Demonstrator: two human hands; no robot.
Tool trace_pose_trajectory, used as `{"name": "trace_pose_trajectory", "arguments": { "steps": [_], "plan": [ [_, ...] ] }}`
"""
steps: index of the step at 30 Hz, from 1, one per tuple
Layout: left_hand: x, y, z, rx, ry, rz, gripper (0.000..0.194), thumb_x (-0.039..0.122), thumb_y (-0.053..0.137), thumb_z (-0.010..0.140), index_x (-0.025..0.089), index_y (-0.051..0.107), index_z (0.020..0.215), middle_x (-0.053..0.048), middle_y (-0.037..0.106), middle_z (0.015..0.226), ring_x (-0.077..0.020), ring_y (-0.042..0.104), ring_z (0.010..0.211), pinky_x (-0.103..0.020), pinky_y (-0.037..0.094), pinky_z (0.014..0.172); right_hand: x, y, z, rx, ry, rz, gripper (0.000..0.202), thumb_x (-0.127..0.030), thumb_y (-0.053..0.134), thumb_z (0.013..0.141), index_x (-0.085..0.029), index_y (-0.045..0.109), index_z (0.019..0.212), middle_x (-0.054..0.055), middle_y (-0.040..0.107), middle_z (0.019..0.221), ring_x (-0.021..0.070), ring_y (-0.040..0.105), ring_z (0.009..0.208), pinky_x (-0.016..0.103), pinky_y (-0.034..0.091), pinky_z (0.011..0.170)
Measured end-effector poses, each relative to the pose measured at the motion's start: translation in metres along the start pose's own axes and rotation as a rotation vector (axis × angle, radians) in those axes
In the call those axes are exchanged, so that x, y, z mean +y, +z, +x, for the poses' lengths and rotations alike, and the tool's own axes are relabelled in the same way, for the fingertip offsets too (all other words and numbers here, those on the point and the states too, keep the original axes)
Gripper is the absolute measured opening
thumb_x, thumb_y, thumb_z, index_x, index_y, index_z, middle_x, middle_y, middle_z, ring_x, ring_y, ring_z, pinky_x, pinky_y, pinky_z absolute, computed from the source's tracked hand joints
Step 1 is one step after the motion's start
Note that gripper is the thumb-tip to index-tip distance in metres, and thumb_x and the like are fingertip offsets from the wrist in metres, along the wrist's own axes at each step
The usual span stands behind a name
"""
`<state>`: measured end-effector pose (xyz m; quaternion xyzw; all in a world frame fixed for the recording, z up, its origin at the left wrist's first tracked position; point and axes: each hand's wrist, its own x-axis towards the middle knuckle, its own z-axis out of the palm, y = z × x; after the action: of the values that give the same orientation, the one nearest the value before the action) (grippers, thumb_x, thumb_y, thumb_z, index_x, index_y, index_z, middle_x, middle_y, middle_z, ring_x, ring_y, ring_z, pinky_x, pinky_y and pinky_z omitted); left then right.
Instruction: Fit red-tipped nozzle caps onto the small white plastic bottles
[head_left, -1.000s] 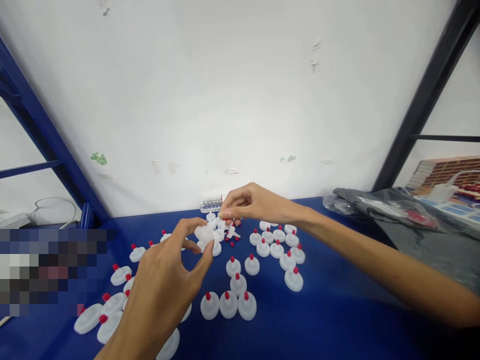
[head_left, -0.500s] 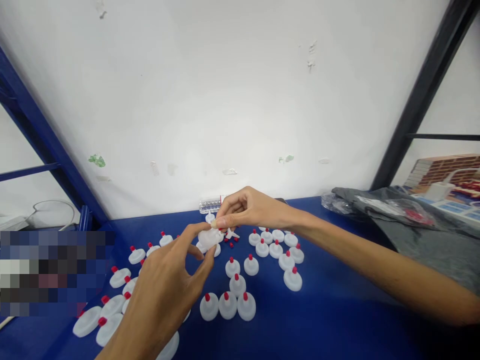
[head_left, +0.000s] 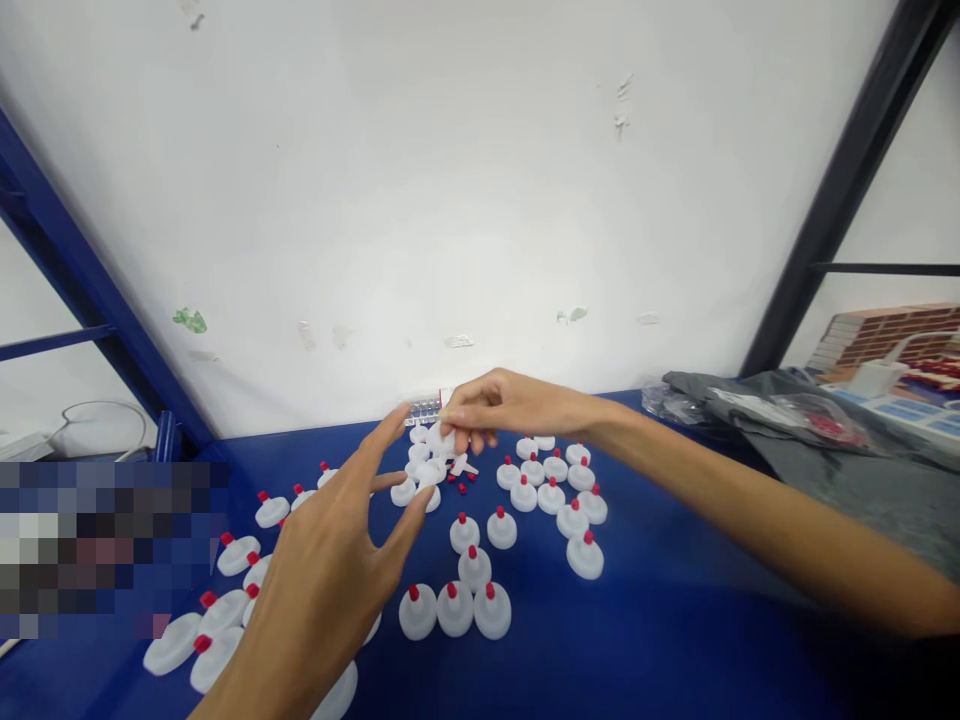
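My left hand (head_left: 330, 540) is open, thumb and fingers spread apart above the blue table (head_left: 660, 640), with nothing between them. Just beyond its fingertips, my right hand (head_left: 499, 408) pinches a translucent white nozzle cap (head_left: 439, 440) between thumb and fingers. Beneath the held cap lie several white caps without red tips (head_left: 403, 492). Beside them is a small heap of loose red tips (head_left: 463, 488). Other white caps with red tips stand in groups, in the middle (head_left: 474, 570), at the right (head_left: 585, 556) and at the left (head_left: 217, 660), where my left arm hides some.
A clear blister-like strip (head_left: 421, 411) lies against the white wall (head_left: 465, 200). Grey plastic bags (head_left: 750, 410) and a printed box (head_left: 900, 360) occupy the right side. Blue (head_left: 67, 230) and dark (head_left: 832, 190) frame posts flank the table. A blurred-out patch covers the lower left.
My left fingers have let go of the white cap and spread apart. My right hand now holds the cap alone, slightly farther up and to the right.
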<state>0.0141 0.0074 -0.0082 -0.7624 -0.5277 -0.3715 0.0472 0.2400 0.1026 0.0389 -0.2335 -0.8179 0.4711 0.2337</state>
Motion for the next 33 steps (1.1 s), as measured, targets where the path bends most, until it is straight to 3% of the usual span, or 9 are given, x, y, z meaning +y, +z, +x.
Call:
{"name": "trace_pose_trajectory", "arguments": {
  "steps": [4, 7, 15, 21, 26, 30, 33],
  "plan": [
    [0.003, -0.004, -0.001, -0.007, -0.004, -0.01, 0.053, 0.041, 0.053, 0.098, 0.039, 0.04, 0.149, 0.0, 0.068, 0.136, -0.0194, 0.078, 0.087, -0.024, 0.053, 0.046, 0.022, -0.035, -0.005, 0.133, 0.17, -0.115, 0.042, -0.057, 0.064, 0.092, -0.017, 0.071, 0.099, 0.008, 0.076, 0.094, 0.013, 0.064, 0.076, 0.024, 0.045, 0.063],
    [0.004, -0.006, -0.001, -0.008, 0.008, -0.013, 0.049, 0.043, 0.052, 0.099, 0.038, 0.043, 0.146, -0.001, 0.07, 0.133, -0.0189, 0.078, 0.079, -0.026, 0.056, 0.05, 0.044, -0.055, -0.01, 0.143, 0.293, -0.249, 0.044, -0.058, 0.061, 0.093, -0.016, 0.072, 0.096, 0.008, 0.076, 0.09, 0.013, 0.061, 0.07, 0.026, 0.044, 0.062],
    [0.004, -0.005, -0.001, 0.02, 0.028, -0.043, 0.043, 0.044, 0.052, 0.1, 0.035, 0.048, 0.142, -0.002, 0.071, 0.13, -0.0167, 0.076, 0.074, -0.026, 0.057, 0.055, 0.093, -0.06, -0.007, 0.095, 0.399, -0.435, 0.048, -0.057, 0.06, 0.089, -0.012, 0.078, 0.091, 0.01, 0.077, 0.081, 0.0172, 0.063, 0.07, 0.028, 0.048, 0.068],
    [0.003, -0.006, -0.002, 0.0, 0.03, -0.053, 0.044, 0.042, 0.052, 0.1, 0.036, 0.046, 0.143, -0.001, 0.071, 0.129, -0.0147, 0.076, 0.073, -0.024, 0.056, 0.053, 0.088, -0.06, -0.008, 0.039, 0.445, -0.613, 0.036, -0.045, 0.06, 0.091, -0.016, 0.081, 0.087, 0.01, 0.078, 0.085, 0.0202, 0.067, 0.075, 0.029, 0.046, 0.068],
    [0.003, -0.006, -0.001, 0.0, 0.042, -0.058, 0.043, 0.042, 0.051, 0.1, 0.033, 0.048, 0.142, -0.004, 0.072, 0.128, -0.0164, 0.076, 0.072, -0.026, 0.057, 0.054, 0.077, -0.061, -0.011, 0.084, 0.465, -0.752, 0.036, -0.049, 0.061, 0.092, -0.019, 0.079, 0.1, 0.01, 0.078, 0.087, 0.0225, 0.069, 0.075, 0.03, 0.045, 0.064],
    [0.004, -0.005, -0.001, 0.013, 0.057, -0.053, 0.043, 0.042, 0.05, 0.1, 0.032, 0.049, 0.142, -0.005, 0.072, 0.128, -0.0177, 0.075, 0.073, -0.029, 0.059, 0.059, 0.073, -0.052, -0.006, 0.206, 0.37, -0.863, 0.042, -0.048, 0.049, 0.1, -0.017, 0.076, 0.106, 0.013, 0.077, 0.093, 0.0244, 0.069, 0.079, 0.032, 0.046, 0.068],
    [0.004, -0.004, -0.001, 0.025, 0.059, -0.049, 0.042, 0.041, 0.051, 0.1, 0.033, 0.049, 0.141, -0.003, 0.073, 0.125, -0.0173, 0.075, 0.072, -0.029, 0.059, 0.059, 0.075, -0.036, 0.002, 0.227, 0.233, -0.923, 0.04, -0.041, 0.044, 0.104, -0.017, 0.07, 0.123, 0.013, 0.076, 0.109, 0.0258, 0.068, 0.097, 0.034, 0.047, 0.082]
  ]
}}
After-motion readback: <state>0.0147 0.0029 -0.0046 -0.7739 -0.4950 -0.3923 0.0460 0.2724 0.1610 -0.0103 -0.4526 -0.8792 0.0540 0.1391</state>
